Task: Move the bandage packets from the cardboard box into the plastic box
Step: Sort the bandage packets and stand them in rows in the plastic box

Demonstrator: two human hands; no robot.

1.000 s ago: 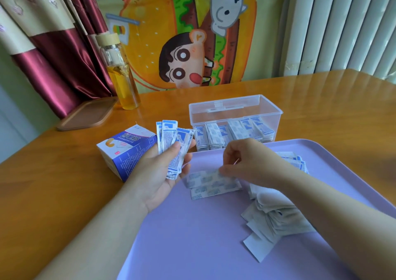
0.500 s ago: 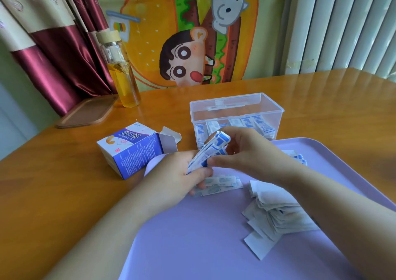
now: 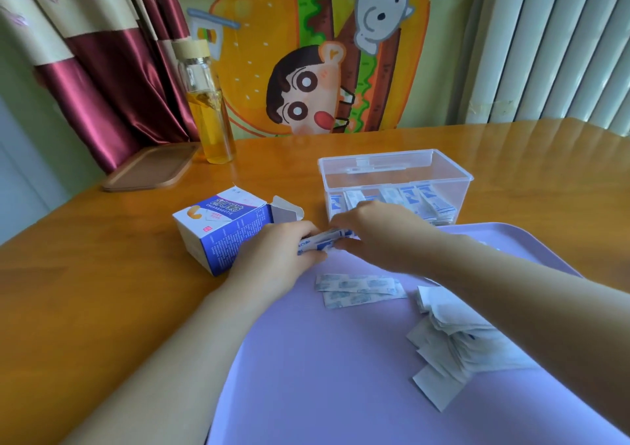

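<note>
Head view.

1. The left hand (image 3: 276, 257) and the right hand (image 3: 375, 233) meet over the far-left corner of the purple tray (image 3: 324, 359). Both grasp one bundle of bandage packets (image 3: 322, 241). The left fingers (image 3: 300, 231) curl round its left end. The right hand pinches its right end, thumb below and fingers above. Neither hand is released.

2. Judgement: the two-handed hold squares the thin packets into one stack, so that they can go in together rather than singly.

3. The bundle is held clear of the tray, between the cardboard box (image 3: 221, 229) and the plastic box (image 3: 456, 192), and inside neither.

4. The cardboard box lies on its side on the bench (image 3: 85, 274), just left of the left hand. Its end flap is open toward the tray, which suits drawing packets out sideways. Its contents cannot be seen.

5. The plastic box stands lidless just beyond the tray's far edge, within short reach of the right hand. A row of stored packets (image 3: 426, 202) leans on edge along its near wall.

6. Two loose packets (image 3: 358, 289) lie flat on the tray, near the hands. A larger heap of packets (image 3: 450, 335) lies under the right forearm. Judgement: the tray serves as a staging surface, and the task is partly complete.

7. A glass bottle (image 3: 209, 103) and a wooden lid (image 3: 150, 168) stand at the far left, well apart from the work.
</note>
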